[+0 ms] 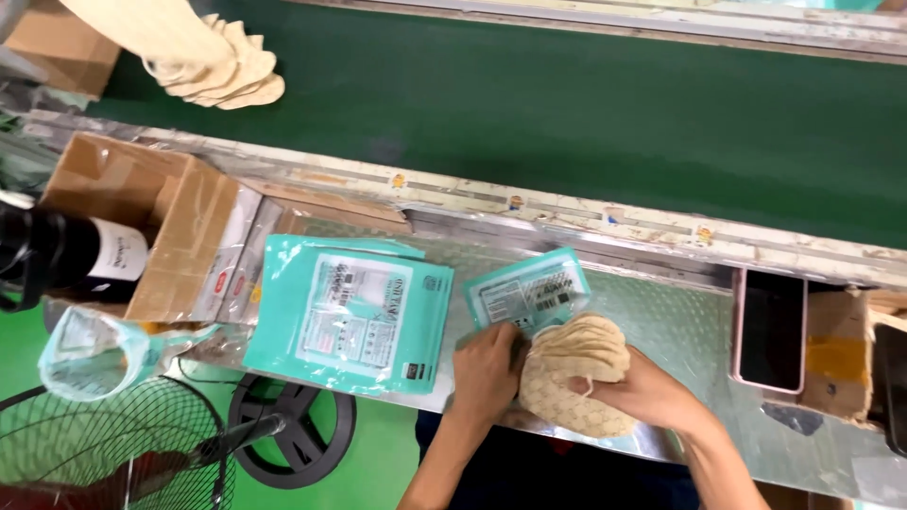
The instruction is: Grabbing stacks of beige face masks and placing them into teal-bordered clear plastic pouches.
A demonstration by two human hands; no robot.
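**Beige pad gripped in both hands**

The lower edge of the pad [576, 373] is hidden behind the hands. It is clasped between the left hand [487, 370] and right hand [652, 392], over a teal pouch [527, 293] on the steel table [661, 302]. Its fabric is patterned, rounded and soft.

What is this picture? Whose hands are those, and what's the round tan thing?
The camera sits on a person's head and looks down at their own two hands. The left hand and right hand both grip a round beige padded thing, like a stack of soft cups. Beside them on the shiny metal table lies a pile of teal plastic packets. Behind runs a green conveyor belt. At the top left, another person's arm holds more beige pads.
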